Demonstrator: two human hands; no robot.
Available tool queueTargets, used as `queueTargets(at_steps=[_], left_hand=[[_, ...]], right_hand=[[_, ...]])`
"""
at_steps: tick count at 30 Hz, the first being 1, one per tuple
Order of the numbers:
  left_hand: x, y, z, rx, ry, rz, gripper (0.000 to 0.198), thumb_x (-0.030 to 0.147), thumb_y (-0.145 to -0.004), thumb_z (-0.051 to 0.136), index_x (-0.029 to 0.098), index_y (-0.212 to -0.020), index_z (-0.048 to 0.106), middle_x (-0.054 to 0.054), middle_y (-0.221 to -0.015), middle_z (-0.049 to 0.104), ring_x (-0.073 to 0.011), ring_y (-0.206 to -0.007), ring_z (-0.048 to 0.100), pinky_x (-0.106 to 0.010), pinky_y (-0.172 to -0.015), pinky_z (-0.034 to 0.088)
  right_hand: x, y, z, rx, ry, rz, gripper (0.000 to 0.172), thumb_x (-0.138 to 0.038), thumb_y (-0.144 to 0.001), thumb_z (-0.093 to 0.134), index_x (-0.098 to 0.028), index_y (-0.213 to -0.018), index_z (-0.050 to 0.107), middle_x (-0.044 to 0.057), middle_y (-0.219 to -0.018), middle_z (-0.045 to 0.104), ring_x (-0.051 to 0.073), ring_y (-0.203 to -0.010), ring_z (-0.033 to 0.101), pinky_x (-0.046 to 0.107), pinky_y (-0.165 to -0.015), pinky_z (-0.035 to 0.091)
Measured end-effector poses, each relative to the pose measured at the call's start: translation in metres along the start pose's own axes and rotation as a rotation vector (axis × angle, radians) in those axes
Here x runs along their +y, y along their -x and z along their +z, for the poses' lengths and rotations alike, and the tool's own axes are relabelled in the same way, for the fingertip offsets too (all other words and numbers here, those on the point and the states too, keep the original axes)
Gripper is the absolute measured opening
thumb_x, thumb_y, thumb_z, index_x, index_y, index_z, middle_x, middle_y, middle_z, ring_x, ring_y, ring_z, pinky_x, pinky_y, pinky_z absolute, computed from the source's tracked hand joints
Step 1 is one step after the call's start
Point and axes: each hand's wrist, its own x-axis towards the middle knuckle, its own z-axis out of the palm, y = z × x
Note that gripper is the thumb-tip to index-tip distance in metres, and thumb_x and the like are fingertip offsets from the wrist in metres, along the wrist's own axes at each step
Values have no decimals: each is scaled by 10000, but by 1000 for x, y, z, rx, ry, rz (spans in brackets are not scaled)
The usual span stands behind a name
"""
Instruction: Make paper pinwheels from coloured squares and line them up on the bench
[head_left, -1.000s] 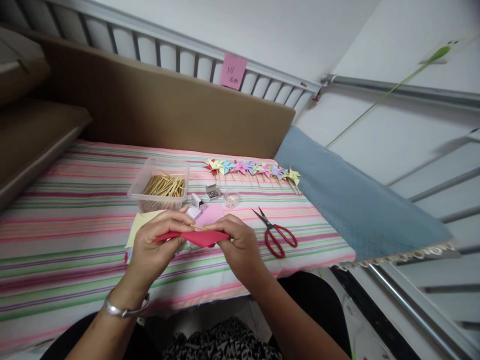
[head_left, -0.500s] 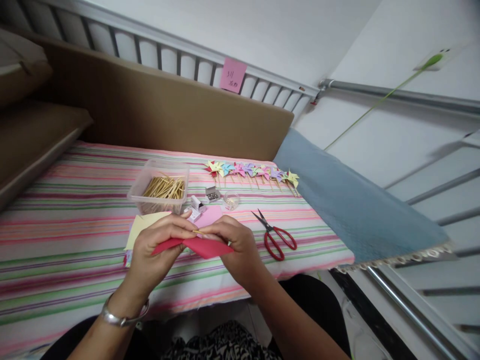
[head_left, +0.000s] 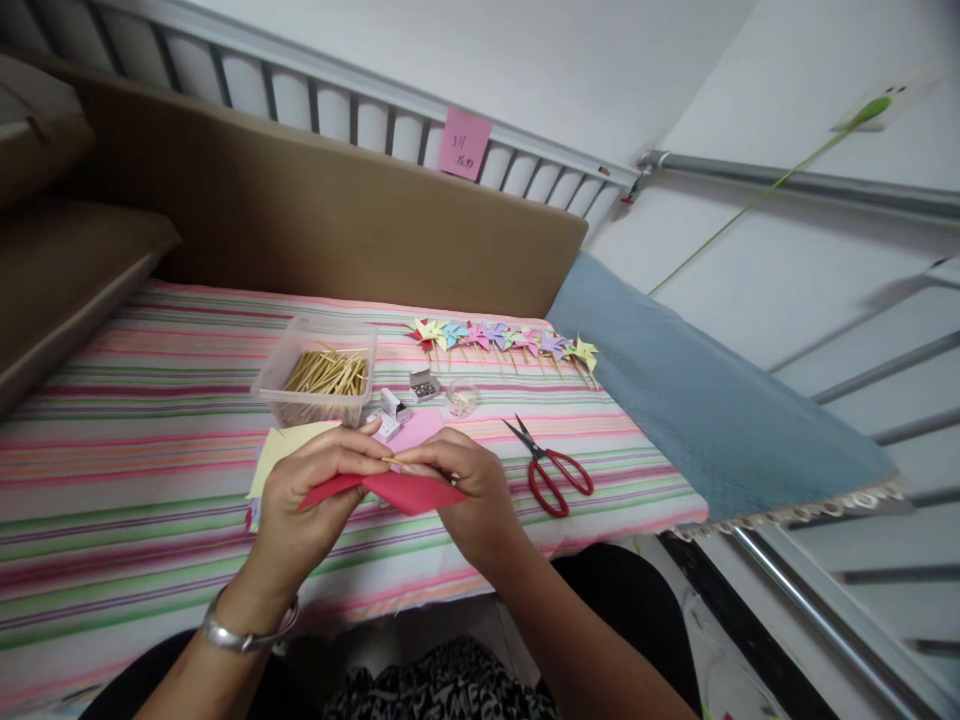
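Both hands meet above the front part of the table. My left hand (head_left: 319,480), with a silver bangle on the wrist, is closed on a red paper pinwheel piece (head_left: 412,492). My right hand (head_left: 469,480) pinches a short thin wooden stick (head_left: 393,461) that lies along the paper's upper side, its tip close to my left fingers. The paper's right end touches the right hand. My fingers hide where stick and paper meet. Just beyond the hands lie pink paper (head_left: 420,428) and a small white box (head_left: 385,425); yellow paper squares (head_left: 289,445) lie beside my left hand.
A clear plastic tub (head_left: 274,390) holds many wooden sticks. Red-handled scissors (head_left: 551,465) lie on the right. Finished paper pinwheels (head_left: 495,338) line the back. A small box of metal bits (head_left: 424,385) and a round clear container (head_left: 461,398) stand mid-table. Cardboard (head_left: 360,220) borders the back.
Almost nothing differs. The camera view has shifted slightly, and both hands keep the same hold on the red paper and the stick.
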Motion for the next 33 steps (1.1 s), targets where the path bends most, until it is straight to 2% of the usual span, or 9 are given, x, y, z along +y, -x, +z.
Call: queueTargets(at_steps=[17, 33], left_hand=[[0, 2, 1, 12, -20, -17, 91, 183, -776, 670, 238, -822, 727, -45, -850, 748, -219, -893, 691, -424, -903, 516], [1, 1, 3, 5, -34, 13, 139, 127, -783, 644, 237, -824, 719, -27, -839, 739, -192, -867, 688, -397, -888, 526]], right_hand=[[0, -1, 2, 13, -14, 30, 149, -148, -805, 628, -235, -815, 748, 21, -738, 668, 145, -695, 618, 258, -611, 479], [-2, -3, 3, 14, 34, 5, 120, -126, -794, 633, -200, -747, 713, 3, -694, 643, 125, -653, 585, 237, -591, 449]])
